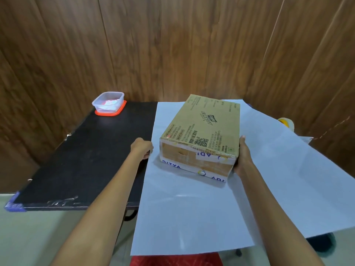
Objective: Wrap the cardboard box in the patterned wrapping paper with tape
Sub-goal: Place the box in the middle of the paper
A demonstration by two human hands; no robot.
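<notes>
A clear plastic container (108, 102) is seen at the far left of the black counter (86, 160), standing on its orange lid (111, 112); something white and pink lies inside, but it cannot be identified. The cardboard box (201, 131) rests closed on the wrapping paper (192, 208), toward the far half of the sheet and turned at a slight angle to it. "MADE IN INDIA" and a QR code are printed on its top, and white tape with blue letters crosses its near end. Only the plain white side of the paper is shown; the sheet covers the right part of the counter and overhangs its near edge. The left hand (142, 148) is closed on the paper's left edge, fingers curled. The right hand (243, 156) grasps the box at its near right corner, thumb on the top edge, fingers hidden behind the side. A tape roll (286, 122) is partly hidden behind the paper's raised right side. Blue tape (14, 205) marks the counter's near left corner. Wood panelling (172, 45) stands behind.
</notes>
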